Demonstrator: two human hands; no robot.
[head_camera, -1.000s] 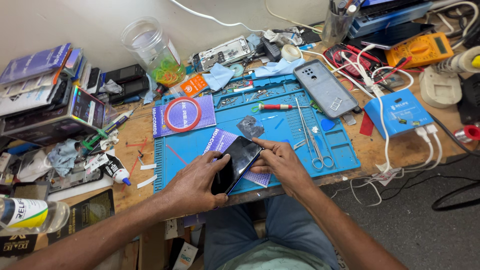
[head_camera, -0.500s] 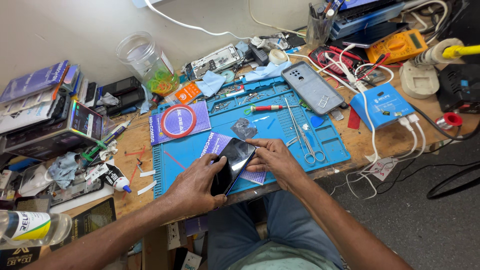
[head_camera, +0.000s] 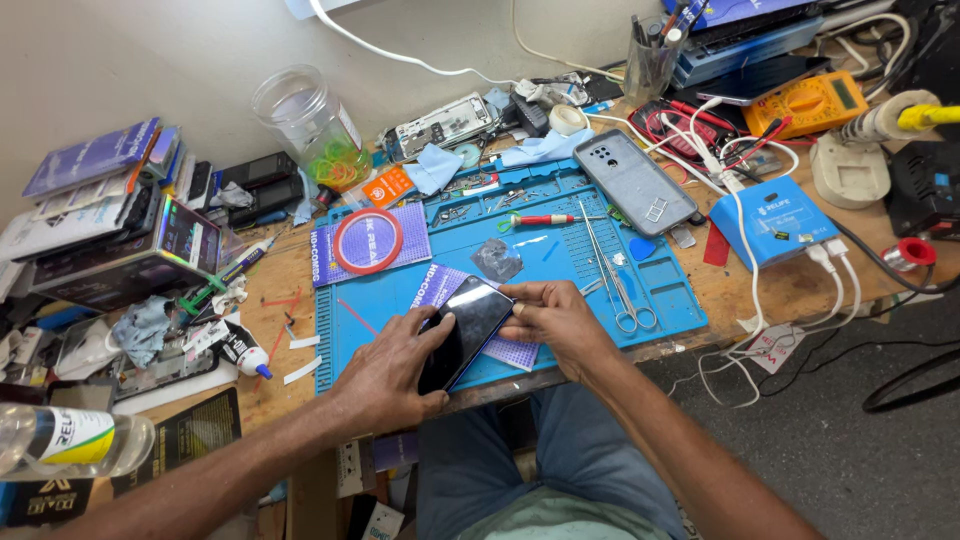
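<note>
A black smartphone (head_camera: 463, 332) with a glossy dark screen lies tilted over the near edge of a blue repair mat (head_camera: 560, 255). My left hand (head_camera: 390, 375) grips its lower left side, thumb on the screen. My right hand (head_camera: 555, 320) holds its upper right edge with the fingertips. A purple card (head_camera: 505, 350) lies on the mat under the phone.
On the mat lie scissors (head_camera: 625, 300), tweezers (head_camera: 590, 240), a red-handled screwdriver (head_camera: 540, 219), a tape ring (head_camera: 367, 241) and a grey phone back cover (head_camera: 634, 181). A clear jar (head_camera: 310, 130), a blue box with white cables (head_camera: 775, 220), a yellow multimeter (head_camera: 808, 103) and boxes (head_camera: 120, 240) crowd the wooden bench.
The view has shifted slightly. Both hands keep hold of the phone, which has turned a little so its screen faces up more over the mat's near edge.
</note>
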